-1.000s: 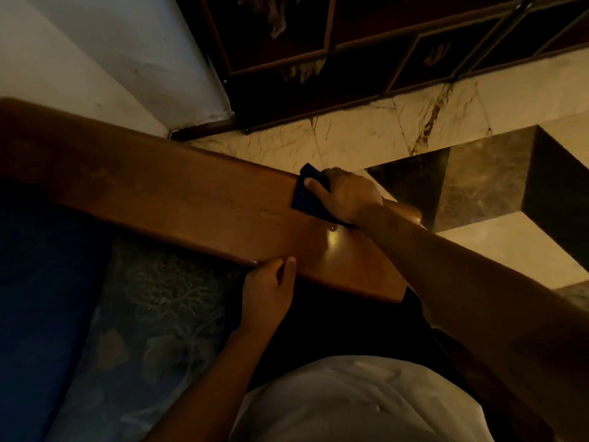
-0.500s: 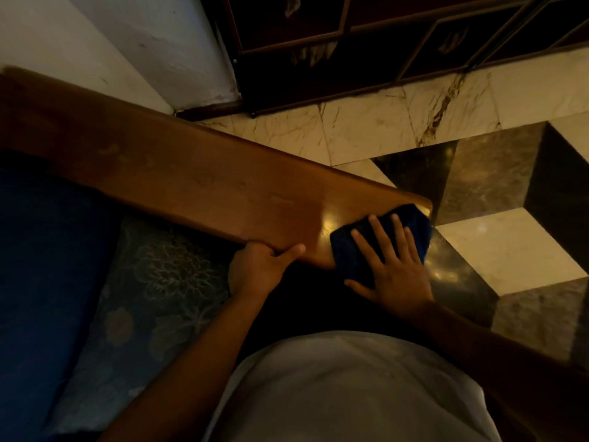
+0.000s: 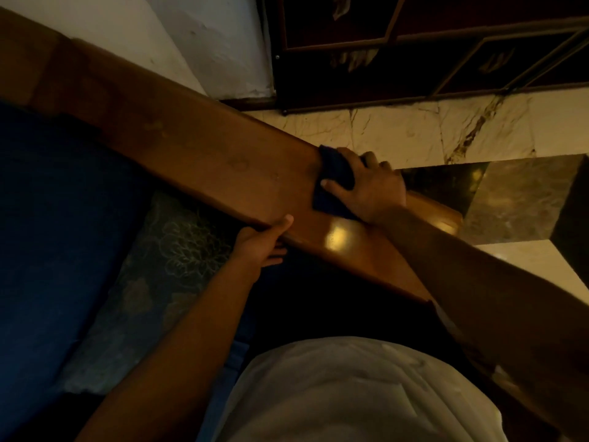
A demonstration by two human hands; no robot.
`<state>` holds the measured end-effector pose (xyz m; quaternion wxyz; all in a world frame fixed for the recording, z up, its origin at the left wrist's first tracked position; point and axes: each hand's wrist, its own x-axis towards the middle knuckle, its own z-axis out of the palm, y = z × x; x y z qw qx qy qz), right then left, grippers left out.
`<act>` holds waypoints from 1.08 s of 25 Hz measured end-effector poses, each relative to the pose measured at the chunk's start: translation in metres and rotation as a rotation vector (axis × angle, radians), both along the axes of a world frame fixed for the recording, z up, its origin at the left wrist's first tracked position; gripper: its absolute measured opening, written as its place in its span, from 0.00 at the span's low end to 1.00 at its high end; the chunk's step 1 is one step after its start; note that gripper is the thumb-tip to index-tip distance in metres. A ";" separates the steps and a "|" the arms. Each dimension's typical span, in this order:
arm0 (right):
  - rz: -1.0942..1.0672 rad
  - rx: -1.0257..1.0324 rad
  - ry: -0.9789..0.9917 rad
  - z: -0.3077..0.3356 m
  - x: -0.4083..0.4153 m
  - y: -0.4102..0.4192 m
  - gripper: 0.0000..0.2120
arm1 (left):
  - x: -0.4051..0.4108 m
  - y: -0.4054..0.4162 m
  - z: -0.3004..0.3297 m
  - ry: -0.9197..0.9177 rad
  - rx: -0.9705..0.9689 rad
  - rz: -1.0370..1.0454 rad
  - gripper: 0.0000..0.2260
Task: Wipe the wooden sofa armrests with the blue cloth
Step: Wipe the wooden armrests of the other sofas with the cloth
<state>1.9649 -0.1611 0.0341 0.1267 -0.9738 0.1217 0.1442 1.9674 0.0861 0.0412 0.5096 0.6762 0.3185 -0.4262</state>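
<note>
The wooden sofa armrest [image 3: 197,154] runs as a broad brown plank from the upper left down to the right. The blue cloth [image 3: 333,177] lies bunched across its top, near the far edge. My right hand [image 3: 369,186] grips the cloth, thumb on the near side and fingers curled over the plank's far edge. My left hand [image 3: 264,242] holds the armrest's near edge, thumb on top and fingers underneath, just below and left of the cloth.
A blue seat cushion [image 3: 54,218] and a pale floral cushion [image 3: 165,266] lie left of the armrest. Marble floor tiles [image 3: 414,129] and a dark wooden cabinet [image 3: 430,43] sit beyond it. A white wall corner [image 3: 207,36] stands at the back.
My right hand slid the cloth from the armrest's front end back up along the top toward the far edge. My left hand keeps its hold on the near edge.
</note>
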 end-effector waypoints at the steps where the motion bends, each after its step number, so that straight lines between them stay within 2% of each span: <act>1: -0.062 0.026 0.033 0.000 0.003 -0.007 0.39 | 0.000 -0.001 0.000 0.012 -0.043 0.036 0.18; 4: -0.120 -0.022 -0.028 -0.006 -0.024 -0.006 0.37 | -0.002 -0.002 -0.002 0.037 -0.137 0.194 0.17; 7: 0.024 -0.096 -0.088 -0.007 -0.090 0.014 0.37 | -0.003 -0.005 -0.003 0.066 -0.158 0.260 0.24; 10: 0.187 -0.108 -0.095 -0.011 -0.113 0.047 0.40 | -0.002 -0.005 -0.003 0.027 -0.116 0.320 0.24; 14: 0.379 -0.147 -0.109 -0.018 -0.056 0.096 0.46 | 0.015 0.015 -0.002 -0.083 -0.080 0.537 0.17; 19: 0.399 -0.120 -0.171 -0.023 0.023 0.144 0.46 | 0.026 0.042 0.006 -0.100 -0.168 0.584 0.20; 23: 0.371 -0.076 -0.201 -0.025 -0.011 0.121 0.42 | 0.024 0.039 0.013 -0.085 -0.164 0.541 0.23; 27: 0.311 -0.073 -0.152 -0.014 -0.063 0.058 0.41 | 0.023 0.026 0.014 -0.092 -0.182 0.531 0.16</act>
